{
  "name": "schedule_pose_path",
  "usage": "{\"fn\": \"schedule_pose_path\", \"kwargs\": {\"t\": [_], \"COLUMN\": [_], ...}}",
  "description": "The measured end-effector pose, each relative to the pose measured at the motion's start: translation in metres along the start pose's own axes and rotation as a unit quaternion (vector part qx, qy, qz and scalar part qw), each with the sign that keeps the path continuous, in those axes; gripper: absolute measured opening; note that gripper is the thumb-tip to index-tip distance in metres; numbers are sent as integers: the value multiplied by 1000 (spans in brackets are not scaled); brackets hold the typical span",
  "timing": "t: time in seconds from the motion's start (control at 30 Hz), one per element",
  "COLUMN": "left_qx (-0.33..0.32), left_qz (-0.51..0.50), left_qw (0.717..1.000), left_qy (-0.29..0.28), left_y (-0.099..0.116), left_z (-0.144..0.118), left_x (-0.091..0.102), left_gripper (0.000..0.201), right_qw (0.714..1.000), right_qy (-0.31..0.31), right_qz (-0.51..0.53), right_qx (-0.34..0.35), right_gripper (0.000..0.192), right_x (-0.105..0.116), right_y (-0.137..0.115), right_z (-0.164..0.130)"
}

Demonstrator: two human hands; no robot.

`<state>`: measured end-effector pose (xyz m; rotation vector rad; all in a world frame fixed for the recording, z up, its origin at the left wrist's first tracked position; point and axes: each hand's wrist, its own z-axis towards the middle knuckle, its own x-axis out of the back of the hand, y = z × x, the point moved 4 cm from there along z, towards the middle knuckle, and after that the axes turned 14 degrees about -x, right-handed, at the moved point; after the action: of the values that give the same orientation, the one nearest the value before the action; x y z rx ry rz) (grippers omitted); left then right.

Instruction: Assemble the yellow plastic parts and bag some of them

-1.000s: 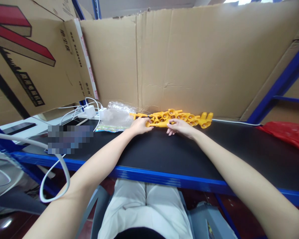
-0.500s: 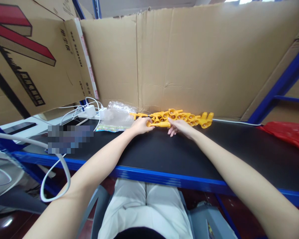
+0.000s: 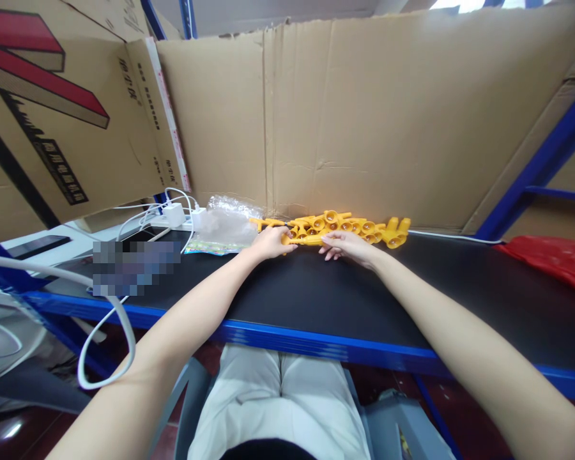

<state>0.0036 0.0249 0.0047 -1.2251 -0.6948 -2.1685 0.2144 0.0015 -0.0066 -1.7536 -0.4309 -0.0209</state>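
Observation:
A yellow horn-shaped plastic piece (image 3: 310, 241) lies crosswise between my two hands, low over the black table. My left hand (image 3: 271, 242) is closed around its left end, near the round mouth. At the narrower right end, the thumb and fingers of my right hand (image 3: 344, 247) pinch the piece; the other fingers curl beneath. Just behind, a pile of similar yellow horn-shaped pieces (image 3: 347, 226) lies against the cardboard, their round mouths mostly facing me. The hands hide part of the pile and the ends of the held piece.
A clear plastic bag (image 3: 227, 223) sits left of the pile, beside white plugs and cables (image 3: 174, 214). Red plastic (image 3: 551, 259) lies at the far right. Tall cardboard (image 3: 364, 121) stands behind the black tabletop (image 3: 326, 300), which has a blue metal front edge (image 3: 316, 345).
My right hand has shifted slightly left, its fingertips now over the right end of the yellow piece. The left hand stays nearly in place.

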Motion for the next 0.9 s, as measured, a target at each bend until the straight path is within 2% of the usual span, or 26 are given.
{"fn": "schedule_pose_path", "kwargs": {"t": [0.17,0.3,0.47,0.57,0.63,0.73,0.9], "left_qx": [0,-18,-9,6,7,36,121], "left_qz": [-8,-24,-56,-42,-1,77,93], "left_qw": [1000,999,998,998,999,996,985], "left_qy": [-9,-20,30,56,54,13,-76], "left_y": [1,5,2,-6,-12,-21,-35], "left_z": [-1,-2,-2,-1,-2,-5,-10], "left_x": [1,1,5,7,8,4,-6], "left_gripper": [42,46,58,51,42,37,53], "right_qw": [1000,996,987,977,968,950,916], "right_qy": [-8,-6,38,98,151,223,331], "right_qz": [24,88,149,174,173,154,77], "right_qx": [-10,-17,43,78,103,153,212], "right_gripper": [21,13,9,14,20,33,45], "right_x": [0,-4,0,11,23,43,63], "right_y": [1,-2,-15,-20,-23,-26,-35], "right_z": [2,-1,-7,-9,-9,-7,0]}}
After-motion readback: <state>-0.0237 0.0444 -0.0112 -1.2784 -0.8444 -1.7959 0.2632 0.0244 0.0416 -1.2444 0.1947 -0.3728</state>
